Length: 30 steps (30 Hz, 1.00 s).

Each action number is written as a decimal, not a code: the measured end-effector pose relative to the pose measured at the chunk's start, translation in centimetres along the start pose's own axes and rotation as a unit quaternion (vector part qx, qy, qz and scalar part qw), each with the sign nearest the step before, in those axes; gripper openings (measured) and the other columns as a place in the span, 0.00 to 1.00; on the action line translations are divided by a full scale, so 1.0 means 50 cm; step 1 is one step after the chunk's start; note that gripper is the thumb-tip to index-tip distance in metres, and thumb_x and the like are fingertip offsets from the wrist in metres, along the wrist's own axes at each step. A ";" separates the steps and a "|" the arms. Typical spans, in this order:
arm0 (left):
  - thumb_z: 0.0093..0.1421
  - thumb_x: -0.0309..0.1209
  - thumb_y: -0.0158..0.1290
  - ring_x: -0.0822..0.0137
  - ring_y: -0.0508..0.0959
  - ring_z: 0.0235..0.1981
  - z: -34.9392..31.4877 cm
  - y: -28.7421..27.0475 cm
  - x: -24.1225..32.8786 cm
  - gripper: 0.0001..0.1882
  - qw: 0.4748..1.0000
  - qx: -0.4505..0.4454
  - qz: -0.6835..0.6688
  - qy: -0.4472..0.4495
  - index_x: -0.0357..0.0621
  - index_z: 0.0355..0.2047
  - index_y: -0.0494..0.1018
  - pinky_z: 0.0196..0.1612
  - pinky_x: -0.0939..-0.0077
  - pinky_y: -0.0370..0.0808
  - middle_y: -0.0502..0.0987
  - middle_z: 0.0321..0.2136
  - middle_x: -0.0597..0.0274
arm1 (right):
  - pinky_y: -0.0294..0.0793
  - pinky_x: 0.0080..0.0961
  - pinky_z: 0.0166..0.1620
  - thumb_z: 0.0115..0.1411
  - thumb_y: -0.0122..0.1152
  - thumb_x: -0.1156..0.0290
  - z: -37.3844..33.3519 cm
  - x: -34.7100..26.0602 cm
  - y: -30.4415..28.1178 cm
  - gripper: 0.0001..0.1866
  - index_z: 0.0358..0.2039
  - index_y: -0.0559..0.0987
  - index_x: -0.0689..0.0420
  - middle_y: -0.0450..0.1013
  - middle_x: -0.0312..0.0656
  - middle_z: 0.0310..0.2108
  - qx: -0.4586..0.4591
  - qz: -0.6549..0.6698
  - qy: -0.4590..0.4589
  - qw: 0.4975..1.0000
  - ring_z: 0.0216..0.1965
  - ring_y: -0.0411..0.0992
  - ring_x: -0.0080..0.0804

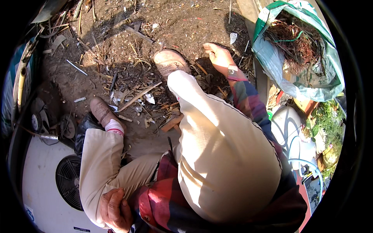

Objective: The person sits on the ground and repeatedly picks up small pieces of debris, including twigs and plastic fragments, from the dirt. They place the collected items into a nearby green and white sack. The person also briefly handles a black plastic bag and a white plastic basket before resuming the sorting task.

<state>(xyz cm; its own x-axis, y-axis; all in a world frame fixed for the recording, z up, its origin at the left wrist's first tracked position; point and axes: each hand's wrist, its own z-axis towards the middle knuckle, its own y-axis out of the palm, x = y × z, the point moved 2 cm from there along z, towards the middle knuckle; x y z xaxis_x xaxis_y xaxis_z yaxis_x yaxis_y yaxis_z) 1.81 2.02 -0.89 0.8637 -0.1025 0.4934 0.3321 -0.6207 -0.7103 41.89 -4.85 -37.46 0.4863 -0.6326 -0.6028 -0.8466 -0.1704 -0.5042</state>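
My left hand (115, 209) rests on my left trouser leg (101, 163) at the lower left. Its fingers are curled in, and nothing shows in them. Past my raised right knee, my right hand (220, 59) hangs low over the littered ground, just right of my right shoe (170, 63). Those fingers are bent, and their undersides are hidden, so I cannot tell if they hold anything. Wood splinters (140, 96), dry stalks and white scraps (150, 98) lie around my shoes on the dark soil (186, 23).
A white and green woven sack (268, 50) stands open at the far right, holding tangled reddish-brown fibres (299, 50). Green plants (330, 128) and a pale blue hose (307, 161) are below it. At left sits a white metal casing (42, 174) with a round fan grille (69, 182).
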 end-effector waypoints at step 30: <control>0.60 0.27 0.50 0.59 0.76 0.27 -0.007 0.009 0.004 0.08 1.000 -0.006 0.005 -0.020 0.35 0.37 0.74 0.33 0.70 0.74 0.76 0.29 0.50 | 0.72 0.36 0.54 0.55 0.51 0.76 0.071 -0.283 0.180 0.28 0.59 0.66 0.53 0.60 0.48 0.61 -0.063 -0.064 -0.291 0.953 0.53 0.69 0.47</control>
<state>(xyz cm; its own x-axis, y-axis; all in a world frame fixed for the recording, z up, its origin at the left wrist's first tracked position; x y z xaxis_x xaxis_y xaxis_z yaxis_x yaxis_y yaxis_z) 2.01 1.45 -0.94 0.8821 -0.0777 0.4647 0.3179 -0.6297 -0.7088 28.14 5.25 -35.64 0.5946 -0.0813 -0.7999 -0.7732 -0.3307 -0.5412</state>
